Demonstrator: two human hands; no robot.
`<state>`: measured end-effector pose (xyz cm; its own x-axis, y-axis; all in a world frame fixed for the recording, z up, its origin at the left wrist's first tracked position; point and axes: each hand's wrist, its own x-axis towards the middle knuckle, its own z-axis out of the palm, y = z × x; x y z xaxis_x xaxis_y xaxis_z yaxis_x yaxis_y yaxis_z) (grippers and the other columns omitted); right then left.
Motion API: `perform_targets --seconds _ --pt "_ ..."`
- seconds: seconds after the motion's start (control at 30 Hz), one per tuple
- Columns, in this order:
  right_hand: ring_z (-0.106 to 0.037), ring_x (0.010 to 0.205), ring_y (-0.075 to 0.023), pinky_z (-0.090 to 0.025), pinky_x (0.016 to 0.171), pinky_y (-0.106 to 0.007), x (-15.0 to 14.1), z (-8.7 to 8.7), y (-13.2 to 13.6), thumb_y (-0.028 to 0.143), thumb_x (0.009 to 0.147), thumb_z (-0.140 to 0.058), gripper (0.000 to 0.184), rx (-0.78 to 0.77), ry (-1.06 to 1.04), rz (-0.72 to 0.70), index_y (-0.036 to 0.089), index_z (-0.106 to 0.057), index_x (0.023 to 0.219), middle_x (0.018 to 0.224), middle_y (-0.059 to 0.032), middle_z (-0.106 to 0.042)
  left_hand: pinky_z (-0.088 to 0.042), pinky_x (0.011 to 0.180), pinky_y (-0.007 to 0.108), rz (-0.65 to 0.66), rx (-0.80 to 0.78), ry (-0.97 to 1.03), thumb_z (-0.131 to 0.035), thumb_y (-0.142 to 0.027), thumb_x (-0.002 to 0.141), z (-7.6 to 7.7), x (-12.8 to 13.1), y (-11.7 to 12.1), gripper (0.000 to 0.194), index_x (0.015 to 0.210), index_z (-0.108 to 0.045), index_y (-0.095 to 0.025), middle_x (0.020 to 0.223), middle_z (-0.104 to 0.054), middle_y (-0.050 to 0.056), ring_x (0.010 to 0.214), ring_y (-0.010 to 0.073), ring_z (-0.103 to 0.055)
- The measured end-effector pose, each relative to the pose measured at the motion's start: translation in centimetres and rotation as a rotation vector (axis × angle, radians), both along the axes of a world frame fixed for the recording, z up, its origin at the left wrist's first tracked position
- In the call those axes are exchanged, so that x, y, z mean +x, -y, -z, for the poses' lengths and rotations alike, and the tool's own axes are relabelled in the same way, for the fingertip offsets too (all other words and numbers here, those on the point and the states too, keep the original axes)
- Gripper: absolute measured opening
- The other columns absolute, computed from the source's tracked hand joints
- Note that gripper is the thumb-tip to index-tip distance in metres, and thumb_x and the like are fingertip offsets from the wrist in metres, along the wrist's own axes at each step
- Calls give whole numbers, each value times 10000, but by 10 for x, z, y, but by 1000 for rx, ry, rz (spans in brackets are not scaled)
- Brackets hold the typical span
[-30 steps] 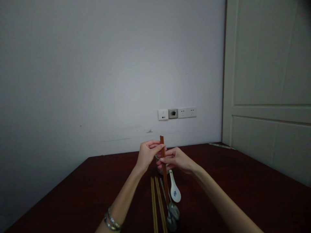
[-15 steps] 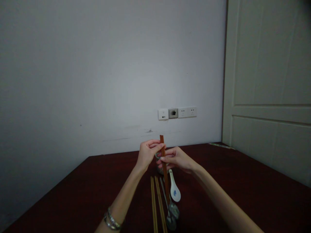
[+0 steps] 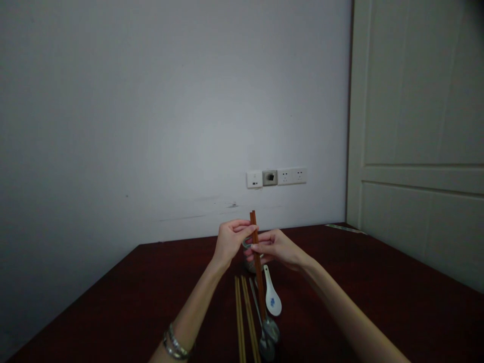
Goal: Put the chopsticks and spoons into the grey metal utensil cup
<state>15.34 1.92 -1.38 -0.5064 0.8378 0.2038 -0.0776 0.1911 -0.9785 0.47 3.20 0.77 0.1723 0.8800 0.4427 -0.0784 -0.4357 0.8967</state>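
Note:
A pair of reddish-brown chopsticks (image 3: 259, 282) is held nearly upright, side by side, above the table. My left hand (image 3: 231, 242) pinches them close to their top ends. Just below, my right hand (image 3: 282, 249) grips the same pair between thumb and fingers. Behind the fingers stands a glass jar (image 3: 252, 265), mostly hidden by my hands. Under the chopsticks lie two metal spoons (image 3: 267, 348), bowls toward me. To their right is a white ceramic spoon (image 3: 273, 301) with a blue mark. Light bamboo chopsticks (image 3: 240, 322) lie in pairs on the left.
The dark red table (image 3: 170, 282) reaches back to a pale wall (image 3: 170, 126) with a row of sockets (image 3: 285, 176). A flat strip (image 3: 345, 229) lies at the far right table edge. A panelled door (image 3: 419, 111) stands on the right.
The tops of the reddish-brown chopsticks have shifted slightly against each other, one now a little higher. Both hands keep almost the same place and grip.

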Motion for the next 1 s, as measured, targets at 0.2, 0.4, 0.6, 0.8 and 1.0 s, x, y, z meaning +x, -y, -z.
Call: perform_targets --seconds 0.2,0.4,0.6,0.8,1.0 --pt "-640 772 -201 -506 650 -312 0 -2 1 377 634 -678 390 3 12 0 89 -639 894 872 -134 -671 -488 621 266 18 -5 23 -705 -326 598 0 0 0 299 765 -631 -90 780 -685 122 683 196 -638" --pt "-639 773 -199 -508 640 -305 0 -1 1 368 637 -679 389 9 9 -14 89 -635 904 879 -132 -671 -490 620 272 9 -14 37 -708 -331 593 0 0 -1 317 783 -633 -88 785 -684 124 685 198 -639" --pt "-639 774 -202 -511 664 -337 0 0 1 386 620 -685 453 -9 19 -8 98 -615 963 883 -133 -668 -491 633 284 -5 -16 41 -708 -317 594 -2 0 -1 306 779 -629 -86 774 -684 125 705 209 -640" --pt "-638 762 -192 -507 680 -334 1 -3 2 404 633 -668 434 9 41 -25 90 -633 930 871 -129 -668 -489 632 277 11 -10 47 -707 -323 598 -2 -1 1 306 776 -628 -88 787 -684 127 716 211 -641" --pt "-642 756 -195 -511 654 -329 2 1 -1 367 651 -669 400 1 6 -30 105 -612 948 869 -123 -671 -493 638 281 16 -4 36 -709 -334 596 0 -2 -1 311 772 -632 -90 777 -685 124 714 212 -641"
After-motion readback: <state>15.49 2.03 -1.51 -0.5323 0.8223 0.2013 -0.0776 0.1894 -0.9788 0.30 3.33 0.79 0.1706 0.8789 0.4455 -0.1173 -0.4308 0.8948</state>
